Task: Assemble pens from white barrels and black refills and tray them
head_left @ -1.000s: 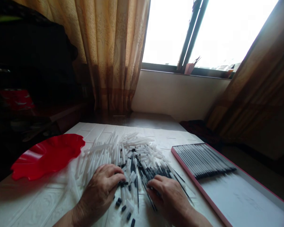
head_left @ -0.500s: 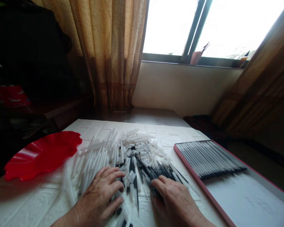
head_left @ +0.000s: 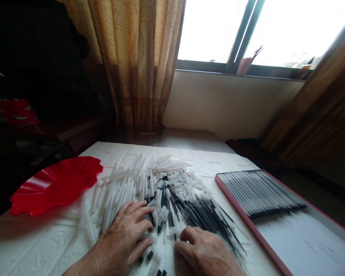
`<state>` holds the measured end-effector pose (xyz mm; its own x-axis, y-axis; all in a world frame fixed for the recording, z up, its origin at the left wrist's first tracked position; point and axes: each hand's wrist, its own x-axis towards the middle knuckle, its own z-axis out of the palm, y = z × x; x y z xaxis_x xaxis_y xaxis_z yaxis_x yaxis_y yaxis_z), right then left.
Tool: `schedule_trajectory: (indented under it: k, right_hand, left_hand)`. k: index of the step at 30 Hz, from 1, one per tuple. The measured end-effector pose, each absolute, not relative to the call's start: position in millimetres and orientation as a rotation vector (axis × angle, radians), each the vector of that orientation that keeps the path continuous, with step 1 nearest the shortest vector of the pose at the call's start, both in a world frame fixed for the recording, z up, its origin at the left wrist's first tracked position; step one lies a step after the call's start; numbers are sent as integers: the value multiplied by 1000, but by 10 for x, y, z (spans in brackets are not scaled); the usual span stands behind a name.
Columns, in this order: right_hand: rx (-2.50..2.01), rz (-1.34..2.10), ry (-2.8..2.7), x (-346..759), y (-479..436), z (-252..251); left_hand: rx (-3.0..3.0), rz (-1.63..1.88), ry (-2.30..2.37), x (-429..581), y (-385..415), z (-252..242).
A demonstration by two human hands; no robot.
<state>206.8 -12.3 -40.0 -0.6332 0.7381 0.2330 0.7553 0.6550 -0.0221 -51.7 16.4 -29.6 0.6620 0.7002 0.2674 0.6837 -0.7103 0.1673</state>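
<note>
Black rods (head_left: 207, 216) lie in a dense bundle right of the middle of the white surface (head_left: 40, 245), slanting toward its near right corner. Translucent tubes (head_left: 117, 195) are heaped to the left of the rods and beyond them, toward the far edge. The two hands are apart from each other. The left hand (head_left: 126, 235), fingers extended and slightly spread, lies over the near side of the heap, with loose black caps (head_left: 150, 255) just beside its thumb. The right hand (head_left: 205, 249) is curled just beside the rods; blur obscures its fingertips, so its grip cannot be told. A red dish (head_left: 59, 184) with a wavy rim stands near the left edge; a pink-rimmed tray (head_left: 310, 237) along the right edge holds a row of black-ended tubes (head_left: 261, 191).
</note>
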Motion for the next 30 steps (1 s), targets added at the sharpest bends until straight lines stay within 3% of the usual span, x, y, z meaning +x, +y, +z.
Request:
schedule_trajectory:
  k: [13, 20, 30]
  right_hand:
    - [-1956, 442, -2547, 1999, -165, -174]
    - [-1722, 742, -2367, 2175, -172, -1]
    - [-1515, 1068, -1786, 2234, -72, 96]
  left_hand:
    - [2834, 659, 1193, -538, 175, -329]
    - [2840, 871, 1242, -498, 230, -322]
    - [2837, 446, 1039, -448, 110, -184]
